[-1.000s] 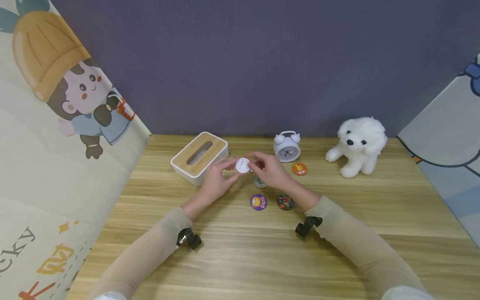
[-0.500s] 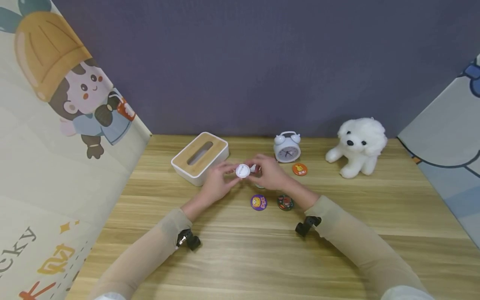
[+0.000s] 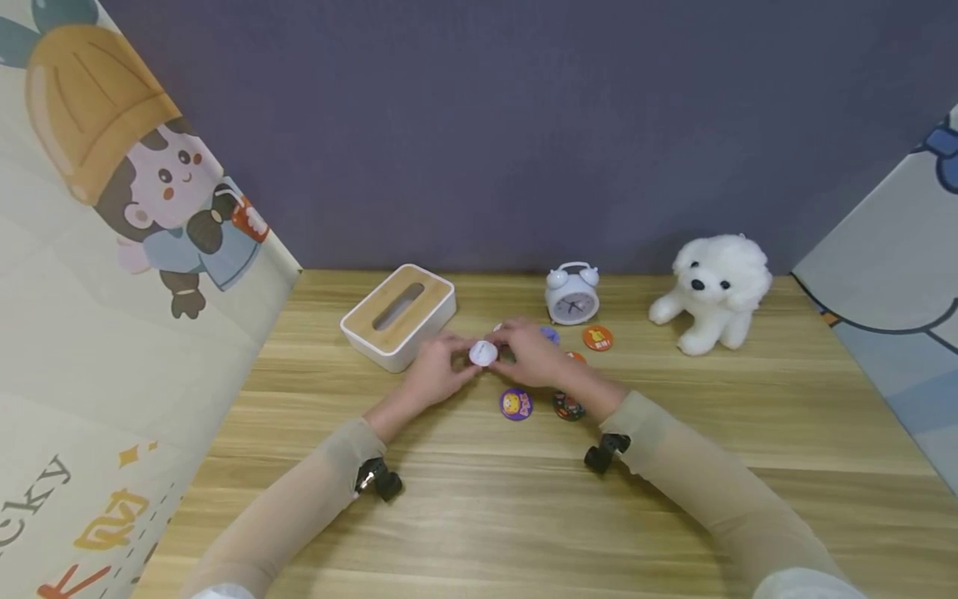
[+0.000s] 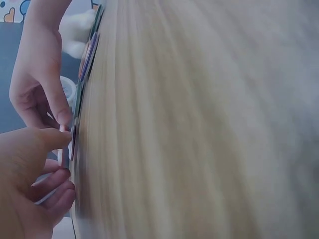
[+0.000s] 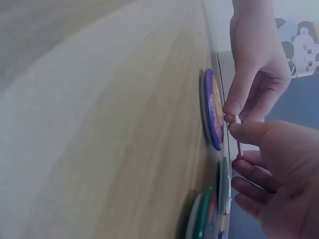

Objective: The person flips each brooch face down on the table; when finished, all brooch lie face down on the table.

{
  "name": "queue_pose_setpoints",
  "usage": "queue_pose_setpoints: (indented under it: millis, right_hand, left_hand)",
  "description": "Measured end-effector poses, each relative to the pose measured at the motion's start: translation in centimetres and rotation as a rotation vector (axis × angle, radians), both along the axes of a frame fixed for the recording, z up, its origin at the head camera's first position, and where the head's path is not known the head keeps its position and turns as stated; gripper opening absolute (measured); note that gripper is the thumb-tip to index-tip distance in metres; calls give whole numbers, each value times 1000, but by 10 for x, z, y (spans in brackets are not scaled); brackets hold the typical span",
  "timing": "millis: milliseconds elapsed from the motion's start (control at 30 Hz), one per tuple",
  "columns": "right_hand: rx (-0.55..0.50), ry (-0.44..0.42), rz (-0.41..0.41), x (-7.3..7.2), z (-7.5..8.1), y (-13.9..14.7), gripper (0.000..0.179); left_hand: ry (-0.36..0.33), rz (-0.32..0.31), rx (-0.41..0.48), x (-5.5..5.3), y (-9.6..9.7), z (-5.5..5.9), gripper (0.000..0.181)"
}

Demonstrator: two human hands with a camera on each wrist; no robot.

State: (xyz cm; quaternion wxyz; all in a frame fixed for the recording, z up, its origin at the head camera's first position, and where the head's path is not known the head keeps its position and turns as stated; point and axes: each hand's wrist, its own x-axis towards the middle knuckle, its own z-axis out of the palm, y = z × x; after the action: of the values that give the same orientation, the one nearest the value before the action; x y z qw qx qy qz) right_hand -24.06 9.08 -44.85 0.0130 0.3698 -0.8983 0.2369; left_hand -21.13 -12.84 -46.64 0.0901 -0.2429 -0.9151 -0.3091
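My left hand (image 3: pixel 440 370) and right hand (image 3: pixel 530 353) pinch opposite edges of a small round badge (image 3: pixel 483 353) between thumbs and fingers. Its plain white side faces up in the head view. In the right wrist view the badge (image 5: pixel 239 139) appears edge-on, a little above the table. Beneath and around the right hand lie a purple badge (image 3: pixel 516 404), a dark green badge (image 3: pixel 569 405), a blue badge (image 3: pixel 550 334) and an orange badge (image 3: pixel 598 338). Others are partly covered by that hand.
A white tissue box (image 3: pixel 398 316) with a wooden lid stands left of the hands. Behind the badges is a white alarm clock (image 3: pixel 572 295). A white plush dog (image 3: pixel 714 291) sits at the right. A dark wall (image 3: pixel 524 133) closes off the table's back.
Both hands have come slightly nearer the person with the badge between them. The right hand's shift uncovers the blue badge near the clock. The other visible badges have stayed put.
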Motion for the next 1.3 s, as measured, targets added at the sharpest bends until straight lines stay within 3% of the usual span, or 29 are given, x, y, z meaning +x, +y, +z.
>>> queue_pose_setpoints:
  millis: [200, 500, 633, 800, 1033, 1233, 1300]
  right_hand:
    - [67, 5, 4, 2, -2, -3, 33]
    - [128, 6, -3, 8, 2, -7, 35]
    - [119, -17, -10, 10, 2, -1, 40]
    - [99, -39, -87, 17, 7, 17, 46]
    - [141, -32, 0, 24, 7, 13, 48]
    - [184, -55, -10, 16, 10, 24, 51]
    - [185, -59, 0, 14, 8, 29, 50]
  left_hand:
    - [-19, -14, -70, -1, 4, -1, 35]
    - [-27, 4, -64, 2, 8, 3, 31]
    - [-75, 24, -71, 4, 7, 6, 37]
    - [-107, 27, -123, 4, 10, 11, 46]
    - [-132, 72, -188, 18, -2, 17, 47]
    - [-111, 64, -226, 9, 7, 23, 47]
    - [-131, 63, -246, 6, 13, 23, 44]
